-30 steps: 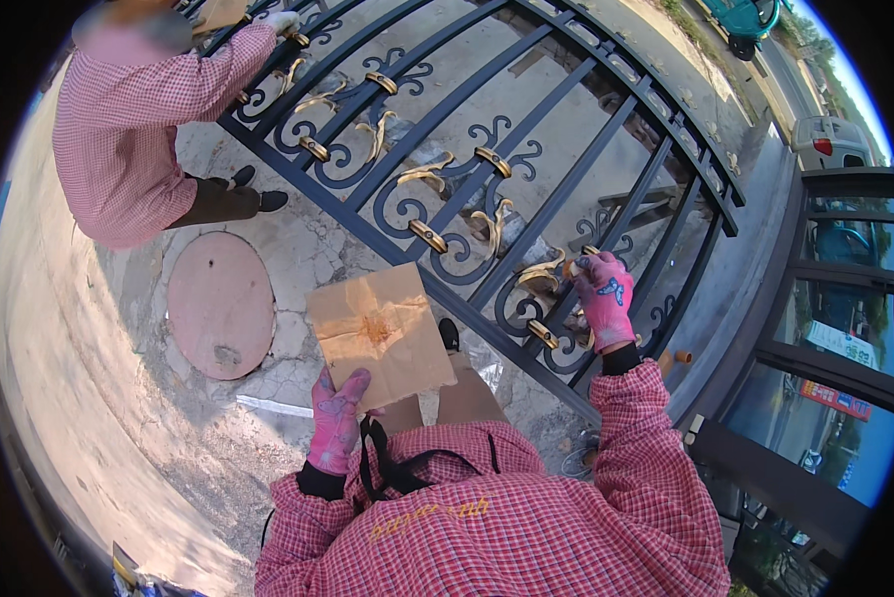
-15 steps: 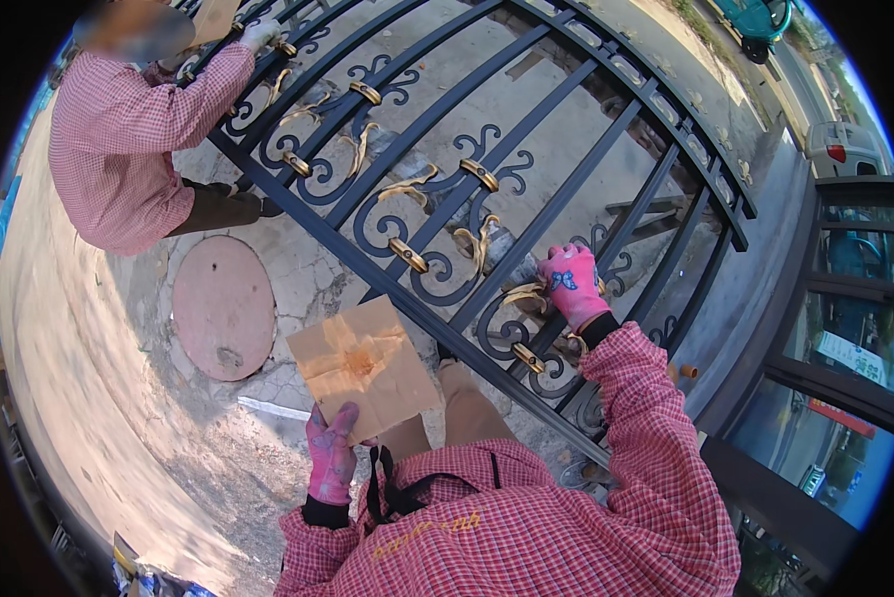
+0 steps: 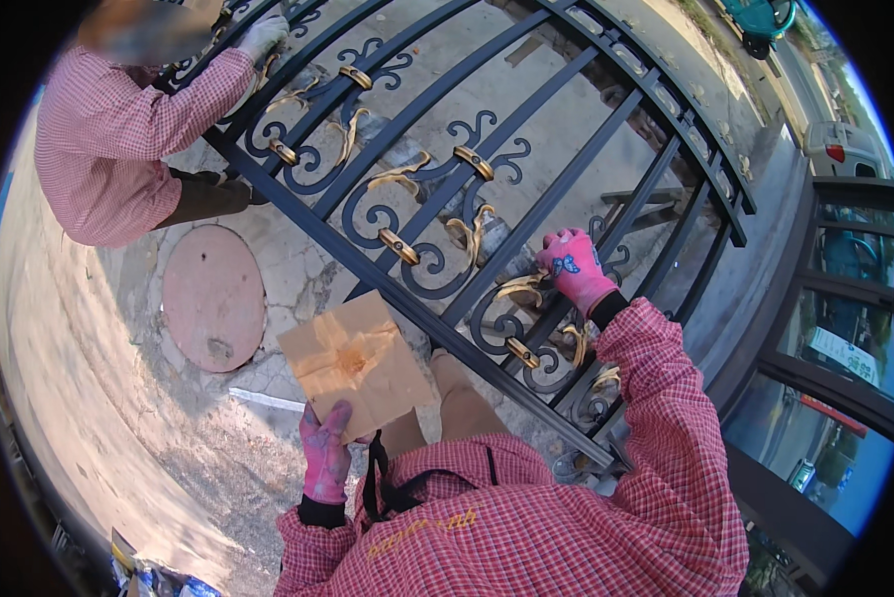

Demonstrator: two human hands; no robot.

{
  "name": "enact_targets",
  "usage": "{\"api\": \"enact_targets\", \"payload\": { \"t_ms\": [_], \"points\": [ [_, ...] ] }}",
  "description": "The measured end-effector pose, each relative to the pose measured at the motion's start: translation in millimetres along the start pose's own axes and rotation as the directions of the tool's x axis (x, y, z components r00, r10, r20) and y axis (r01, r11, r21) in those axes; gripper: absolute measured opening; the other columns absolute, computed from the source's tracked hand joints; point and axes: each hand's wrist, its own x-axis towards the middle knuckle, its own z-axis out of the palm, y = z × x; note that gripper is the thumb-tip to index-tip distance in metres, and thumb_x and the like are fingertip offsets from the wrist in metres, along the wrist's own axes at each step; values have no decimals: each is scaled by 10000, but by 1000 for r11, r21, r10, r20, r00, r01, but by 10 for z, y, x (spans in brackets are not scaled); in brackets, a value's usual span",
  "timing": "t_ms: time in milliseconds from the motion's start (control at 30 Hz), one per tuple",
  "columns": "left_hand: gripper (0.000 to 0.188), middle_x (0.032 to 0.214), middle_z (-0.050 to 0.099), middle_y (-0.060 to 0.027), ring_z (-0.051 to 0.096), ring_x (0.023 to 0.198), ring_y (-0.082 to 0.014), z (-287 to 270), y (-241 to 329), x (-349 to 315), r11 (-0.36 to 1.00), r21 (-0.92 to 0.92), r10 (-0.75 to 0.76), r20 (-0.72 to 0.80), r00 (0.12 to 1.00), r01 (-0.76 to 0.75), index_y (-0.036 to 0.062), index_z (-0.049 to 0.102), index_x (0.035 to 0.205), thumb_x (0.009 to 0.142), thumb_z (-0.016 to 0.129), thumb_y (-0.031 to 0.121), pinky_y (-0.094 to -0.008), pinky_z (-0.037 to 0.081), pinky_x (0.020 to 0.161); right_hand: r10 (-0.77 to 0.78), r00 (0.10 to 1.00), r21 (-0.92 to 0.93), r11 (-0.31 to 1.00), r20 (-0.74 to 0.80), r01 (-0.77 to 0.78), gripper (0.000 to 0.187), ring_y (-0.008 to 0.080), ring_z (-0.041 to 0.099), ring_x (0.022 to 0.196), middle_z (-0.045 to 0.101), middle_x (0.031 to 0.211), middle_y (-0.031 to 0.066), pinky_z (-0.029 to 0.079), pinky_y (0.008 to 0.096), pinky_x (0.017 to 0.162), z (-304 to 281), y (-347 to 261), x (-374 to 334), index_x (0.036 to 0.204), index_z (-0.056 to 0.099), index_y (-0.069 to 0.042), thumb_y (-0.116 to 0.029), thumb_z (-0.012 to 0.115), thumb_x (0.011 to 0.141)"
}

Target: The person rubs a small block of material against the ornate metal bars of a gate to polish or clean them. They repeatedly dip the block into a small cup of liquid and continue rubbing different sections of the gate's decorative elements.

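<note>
My left hand (image 3: 328, 453), in a pink glove, grips the lower edge of a square piece of cardboard (image 3: 352, 368) with an orange-gold smear in its middle. My right hand (image 3: 576, 269), in a pink glove with a blue butterfly, is closed over the black iron railing panel (image 3: 521, 209). Its curled fingers are beside a gold leaf ornament (image 3: 519, 289); anything pinched in them is hidden. Below that hand, a gold collar (image 3: 523, 351) sits on a bar among black scrolls. More gold leaves and collars line the panel toward the upper left.
At upper left a co-worker in a checked smock (image 3: 103, 149) leans over the panel, a gloved hand (image 3: 265, 38) on it. A round pinkish cover (image 3: 214, 298) lies in the cracked concrete. Dark-framed glass (image 3: 835, 348) stands at right, with a white vehicle (image 3: 850, 149) beyond.
My right hand has shifted slightly up relative to the gold leaf, its wrist turned a little. The view has moved slightly. The cardboard stays in my left hand.
</note>
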Motion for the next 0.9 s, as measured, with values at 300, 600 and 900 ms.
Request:
{"api": "enact_targets", "payload": {
  "t_ms": [300,600,900],
  "points": [
    [459,930,585,-81,623,677,-164,-46,32,52,999,34,-7,20,1000,6,16,458,1181,807,625,224,-241,509,445,204,963,116,976,-175,-186,106,271,591,833,614,832,76,461,378,728,-112,1,-121,761,673,-144,-139,609,677],
    [452,914,580,-66,623,678,-158,-104,-2,59,999,34,-23,8,1000,23,24,472,1153,792,649,232,-243,516,436,135,980,232,968,-148,-98,106,294,580,857,609,846,101,433,402,768,104,-499,-565,783,654,-106,-149,619,693],
    [449,910,581,-65,621,664,-150,-98,6,98,999,8,-44,14,999,44,23,477,1142,789,656,236,-240,513,432,255,963,169,957,-89,-237,43,290,570,846,594,832,91,426,389,765,134,-543,-567,722,641,-127,-154,626,692]
  ]
}}
